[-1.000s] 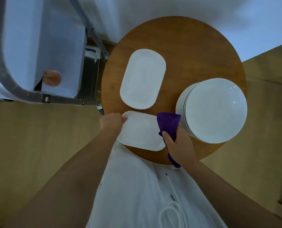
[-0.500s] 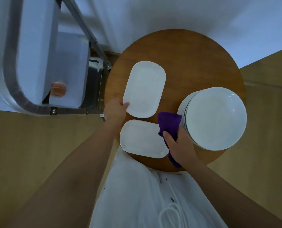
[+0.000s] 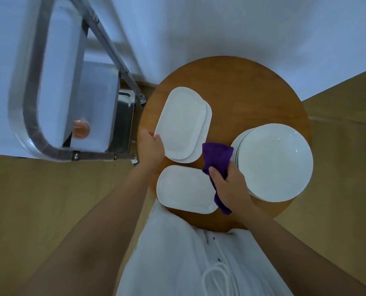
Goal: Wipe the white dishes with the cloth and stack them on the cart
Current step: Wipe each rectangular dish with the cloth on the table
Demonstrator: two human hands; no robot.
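On the round wooden table (image 3: 252, 86) my left hand (image 3: 151, 149) grips the near-left edge of a white oblong dish (image 3: 181, 120), lifted and tilted off another oblong dish (image 3: 205, 135) beneath it. A third oblong dish (image 3: 185, 189) lies flat at the table's near edge. My right hand (image 3: 231, 186) holds a purple cloth (image 3: 218, 155) between that dish and a stack of round white plates (image 3: 276, 161) on the right. The metal cart (image 3: 38, 116) stands to the left.
The cart's tubular handle (image 3: 105, 155) runs close to the table's left edge, with white trays inside its frame and an orange round object (image 3: 81, 129) on one. A steel bin (image 3: 123, 122) sits between cart and table. White wall behind, wooden floor around.
My left hand left the near oblong dish, moved to the far one and raised its top dish off the one beneath. My right hand with the cloth stayed put.
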